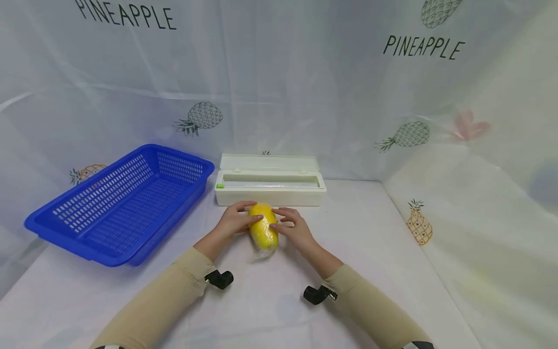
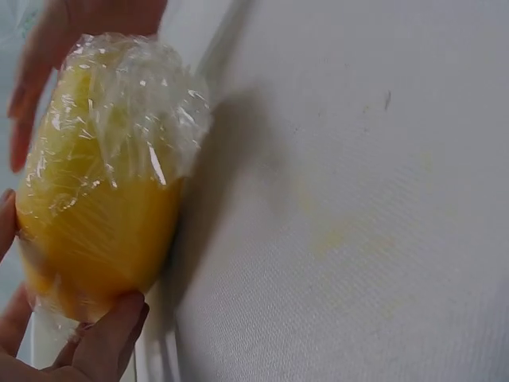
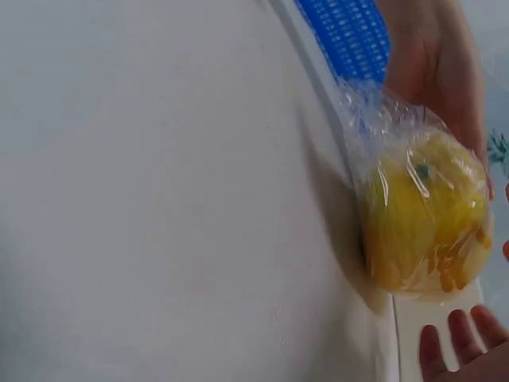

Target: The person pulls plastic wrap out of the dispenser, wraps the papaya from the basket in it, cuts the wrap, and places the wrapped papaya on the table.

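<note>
A yellow fruit (image 1: 264,230) wrapped in clear plastic film is up in front of me, its film bunched loosely at the near end. My left hand (image 1: 230,224) holds it, thumb on one face and fingers round the far end. In the left wrist view the wrapped fruit (image 2: 103,191) shows shiny, creased film over its yellow skin. On the other side my right hand (image 1: 298,232) is spread, its thumb tip right at the fruit's edge. From the right wrist view, the fingers (image 3: 461,338) of that hand are extended and apart from the wrapped fruit (image 3: 425,215).
Just beyond the hands stands a white cling film dispenser (image 1: 270,196) with its lid (image 1: 269,162) raised. A blue plastic basket (image 1: 135,259) sits at the left. Pineapple-printed sheeting (image 1: 305,97) hangs behind the white-covered table (image 1: 270,310).
</note>
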A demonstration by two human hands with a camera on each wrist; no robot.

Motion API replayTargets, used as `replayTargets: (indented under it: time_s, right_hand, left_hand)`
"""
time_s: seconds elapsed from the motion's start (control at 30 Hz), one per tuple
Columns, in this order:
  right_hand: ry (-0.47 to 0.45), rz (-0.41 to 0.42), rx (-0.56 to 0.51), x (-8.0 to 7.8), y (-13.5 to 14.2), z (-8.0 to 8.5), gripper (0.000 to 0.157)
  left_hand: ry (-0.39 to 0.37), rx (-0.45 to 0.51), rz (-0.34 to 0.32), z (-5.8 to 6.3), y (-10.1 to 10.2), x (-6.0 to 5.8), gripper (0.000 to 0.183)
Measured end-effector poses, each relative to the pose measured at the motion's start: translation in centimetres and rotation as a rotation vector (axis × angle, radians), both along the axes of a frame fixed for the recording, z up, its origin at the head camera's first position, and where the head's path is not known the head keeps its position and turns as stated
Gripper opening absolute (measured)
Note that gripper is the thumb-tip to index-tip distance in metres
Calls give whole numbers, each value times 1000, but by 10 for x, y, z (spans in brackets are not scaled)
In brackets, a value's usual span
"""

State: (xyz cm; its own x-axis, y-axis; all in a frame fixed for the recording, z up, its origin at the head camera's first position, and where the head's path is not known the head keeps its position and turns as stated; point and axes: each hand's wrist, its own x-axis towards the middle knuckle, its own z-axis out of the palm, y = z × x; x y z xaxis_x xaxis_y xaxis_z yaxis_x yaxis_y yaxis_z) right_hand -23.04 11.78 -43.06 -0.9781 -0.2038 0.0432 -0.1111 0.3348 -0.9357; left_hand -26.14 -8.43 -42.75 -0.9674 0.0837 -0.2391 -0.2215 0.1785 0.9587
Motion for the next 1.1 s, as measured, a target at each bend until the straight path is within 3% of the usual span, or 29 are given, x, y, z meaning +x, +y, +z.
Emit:
replayTargets:
  time_s: [0.17, 0.3, 0.5, 0.7, 0.87, 1.1]
  right_hand:
    - [144, 78, 34, 14, 5, 0, 29]
    - [303, 201, 110, 23, 4, -1, 23]
    - [623, 332, 422, 25, -3, -5, 24]
    - [748, 337, 639, 26, -10, -4, 23]
    - [796, 340, 629, 27, -9, -5, 11]
    - [847, 447, 426, 26, 2, -9, 6]
  left_hand:
    - [4, -20, -9, 0, 1, -1, 55]
    - [13, -37, -17, 2, 0, -3, 55]
    - [-3, -66, -19, 7, 2, -5, 54]
    - [-13, -86, -20, 10, 6, -7, 53]
    - [-28, -98, -29, 10, 7, -10, 51]
    - [-62, -97, -50, 9, 1, -17, 53]
